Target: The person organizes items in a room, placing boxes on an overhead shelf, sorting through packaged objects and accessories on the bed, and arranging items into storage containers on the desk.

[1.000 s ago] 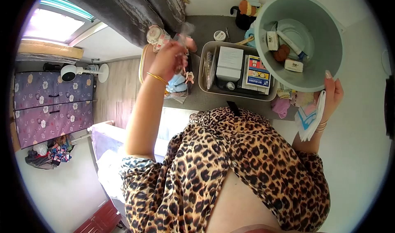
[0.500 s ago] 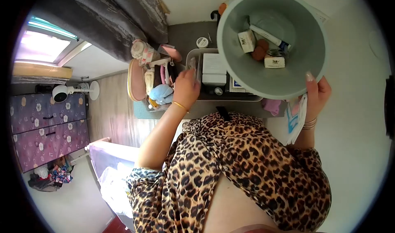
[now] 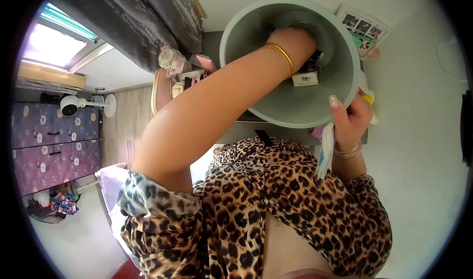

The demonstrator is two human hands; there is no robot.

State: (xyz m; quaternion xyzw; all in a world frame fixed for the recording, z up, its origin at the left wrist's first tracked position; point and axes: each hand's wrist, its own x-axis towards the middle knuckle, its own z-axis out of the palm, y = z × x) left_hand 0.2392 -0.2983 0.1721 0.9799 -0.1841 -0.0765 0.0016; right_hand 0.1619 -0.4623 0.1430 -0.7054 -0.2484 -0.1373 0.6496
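A grey-green bucket (image 3: 295, 109) is tilted toward me in front of my body. My left hand (image 3: 294, 41) reaches deep inside it; the fingertips and anything they hold are hidden. Just below that hand, in the bucket, lies a small white box (image 3: 305, 79) with black marks, beside a dark item. My right hand (image 3: 352, 119) grips the bucket's near right rim, thumb on the inner side. A white folded packet (image 3: 326, 153) with a blue mark hangs down at this hand, under the rim.
Left of the bucket stand a pinkish bottle (image 3: 172, 61) and an open pouch (image 3: 161, 89) with small items. A printed sheet (image 3: 364, 28) is behind the bucket's right side. Pink cloth (image 3: 317, 131) shows below the rim. A grey curtain (image 3: 133, 23) hangs at the upper left.
My left hand has moved right from the small items on the surface into the bucket. The bucket and my right hand have shifted left, and the bucket now covers most of the tray.
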